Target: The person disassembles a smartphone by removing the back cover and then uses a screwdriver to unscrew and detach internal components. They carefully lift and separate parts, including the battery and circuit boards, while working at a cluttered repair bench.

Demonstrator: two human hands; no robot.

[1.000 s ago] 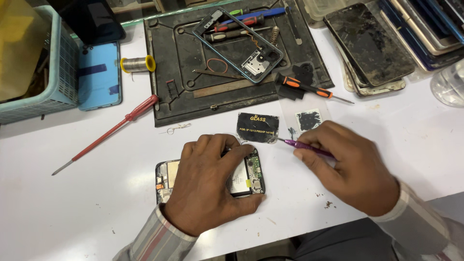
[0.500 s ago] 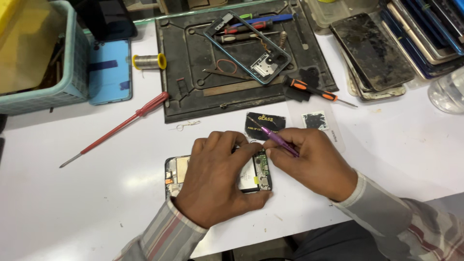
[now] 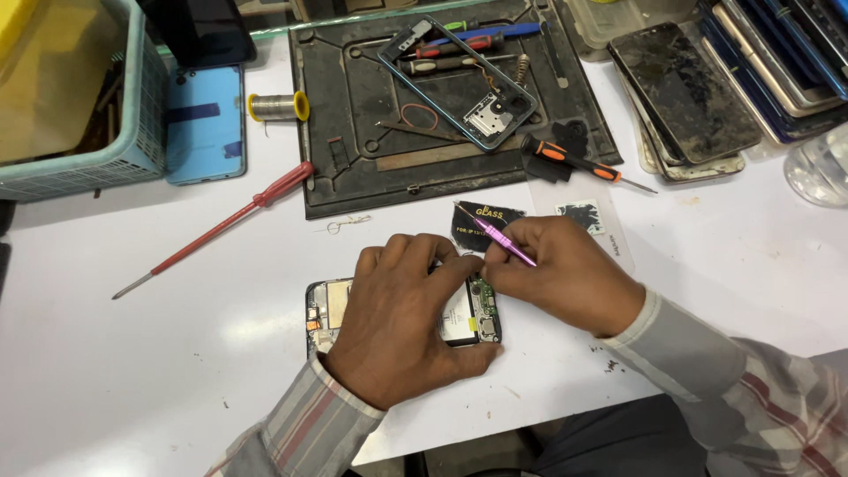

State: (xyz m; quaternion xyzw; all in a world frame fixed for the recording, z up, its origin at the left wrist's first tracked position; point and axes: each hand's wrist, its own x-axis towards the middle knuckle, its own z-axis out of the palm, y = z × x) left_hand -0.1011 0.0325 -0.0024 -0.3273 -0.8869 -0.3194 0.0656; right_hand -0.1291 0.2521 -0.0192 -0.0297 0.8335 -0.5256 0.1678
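An opened phone (image 3: 331,305) lies flat on the white table, its circuit board and battery showing. My left hand (image 3: 402,314) lies over its middle and presses it down. My right hand (image 3: 561,274) holds a thin purple tool (image 3: 495,235) at the phone's right end, the shaft slanting up and to the left. The tool's working tip is hidden behind my fingers. A small black packet (image 3: 486,221) lies just behind my hands.
A black work mat (image 3: 353,168) at the back carries a blue phone frame (image 3: 459,79) and several tools. A red screwdriver (image 3: 216,228) lies left, an orange-handled screwdriver (image 3: 579,163) right. A teal basket (image 3: 132,141), a blue phone (image 3: 203,124), a solder spool (image 3: 276,107) and stacked phones (image 3: 685,93) surround them.
My right hand has moved left with the purple tool, from beside the black packet to the phone's right end. The camera view has shifted slightly; my left hand stays on the phone.
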